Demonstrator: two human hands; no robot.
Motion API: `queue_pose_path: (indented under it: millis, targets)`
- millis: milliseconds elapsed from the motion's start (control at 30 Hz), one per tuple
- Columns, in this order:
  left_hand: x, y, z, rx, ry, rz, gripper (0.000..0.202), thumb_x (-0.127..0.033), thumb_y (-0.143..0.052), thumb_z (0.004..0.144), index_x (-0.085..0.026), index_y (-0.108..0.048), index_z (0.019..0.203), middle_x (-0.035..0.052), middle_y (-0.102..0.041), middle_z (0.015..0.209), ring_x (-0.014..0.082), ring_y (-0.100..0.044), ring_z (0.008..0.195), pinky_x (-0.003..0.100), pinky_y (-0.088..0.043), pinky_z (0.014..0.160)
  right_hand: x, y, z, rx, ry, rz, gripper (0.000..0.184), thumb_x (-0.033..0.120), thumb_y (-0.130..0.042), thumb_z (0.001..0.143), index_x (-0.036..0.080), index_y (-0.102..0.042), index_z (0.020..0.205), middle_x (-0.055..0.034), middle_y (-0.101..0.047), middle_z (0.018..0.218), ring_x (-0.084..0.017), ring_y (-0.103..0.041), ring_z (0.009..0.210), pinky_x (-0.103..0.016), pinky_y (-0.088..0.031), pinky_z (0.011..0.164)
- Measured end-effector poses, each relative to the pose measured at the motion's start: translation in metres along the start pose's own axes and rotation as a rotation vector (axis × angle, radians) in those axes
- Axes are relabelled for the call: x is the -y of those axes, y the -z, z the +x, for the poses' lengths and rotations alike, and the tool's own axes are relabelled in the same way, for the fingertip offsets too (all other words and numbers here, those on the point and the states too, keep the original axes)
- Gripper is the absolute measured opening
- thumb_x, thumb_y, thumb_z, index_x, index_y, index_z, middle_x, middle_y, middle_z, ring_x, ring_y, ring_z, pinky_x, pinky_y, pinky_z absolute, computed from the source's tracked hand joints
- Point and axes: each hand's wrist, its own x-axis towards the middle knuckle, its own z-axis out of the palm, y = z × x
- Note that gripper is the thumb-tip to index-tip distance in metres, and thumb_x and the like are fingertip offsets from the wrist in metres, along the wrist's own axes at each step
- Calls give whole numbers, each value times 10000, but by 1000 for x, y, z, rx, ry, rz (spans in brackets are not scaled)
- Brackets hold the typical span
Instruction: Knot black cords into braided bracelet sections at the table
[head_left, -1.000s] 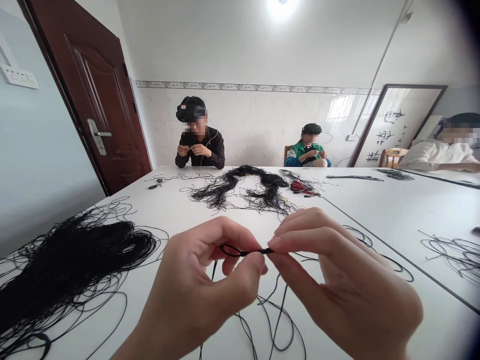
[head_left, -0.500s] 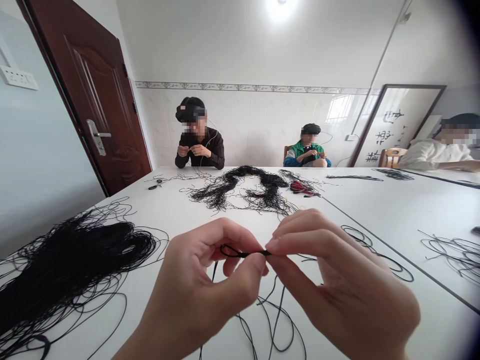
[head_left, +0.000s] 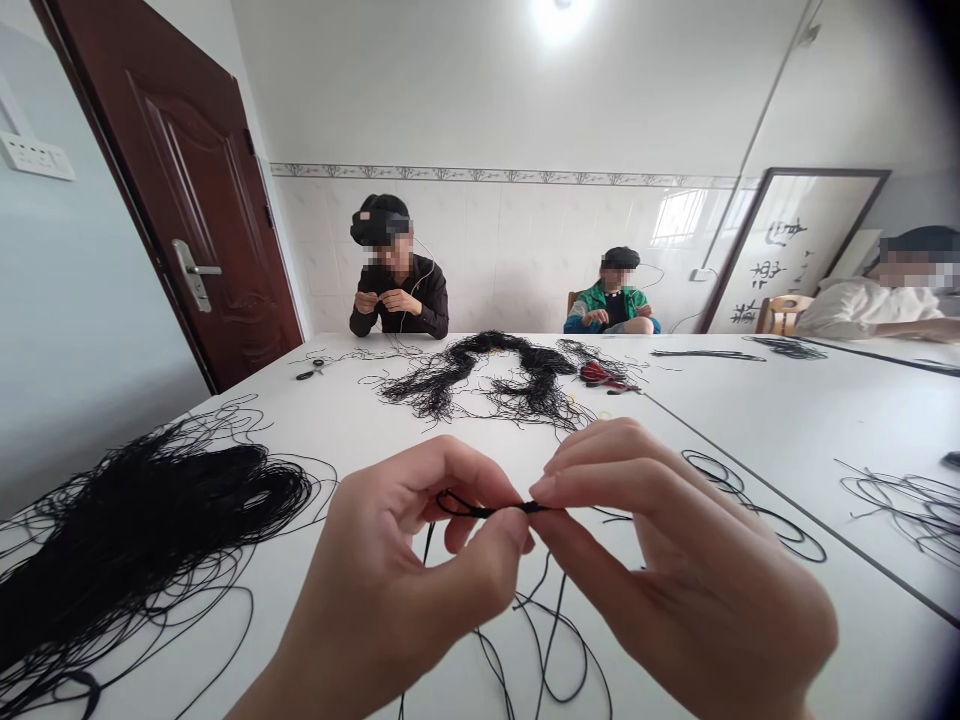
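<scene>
My left hand (head_left: 397, 580) and my right hand (head_left: 675, 570) meet in front of me above the white table (head_left: 360, 420). Both pinch a thin black cord (head_left: 480, 510) between thumb and forefinger. A short knotted stretch with a small loop spans the gap between the fingertips. The cord's loose ends (head_left: 540, 640) hang down and curl on the table below my hands.
A big heap of black cords (head_left: 127, 530) lies at my left. Another tangle (head_left: 487, 375) lies mid-table, with red-handled scissors (head_left: 604, 377) and small black scissors (head_left: 311, 369). Cord loops (head_left: 750, 500) lie at right. Three people sit across and at right. A brown door (head_left: 195, 190) stands at left.
My right fingertips have slid slightly left along the cord, closing the gap to my left thumb. The small loop looks a little flatter.
</scene>
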Motion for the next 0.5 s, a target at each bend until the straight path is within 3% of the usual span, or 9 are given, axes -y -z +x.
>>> queue_pose_path:
  millis: [500]
  targets:
    - [0,-2,-1,-17,-16,-3,89,-189,-644,658,-244,-682,599,-50,-622,557,108,-530,565,190,-429,517,0,0,2,3,-2,-3,142,20,-620,850,158,-600,876,-2,-635,735,-102,-593,688,-281,-520,613]
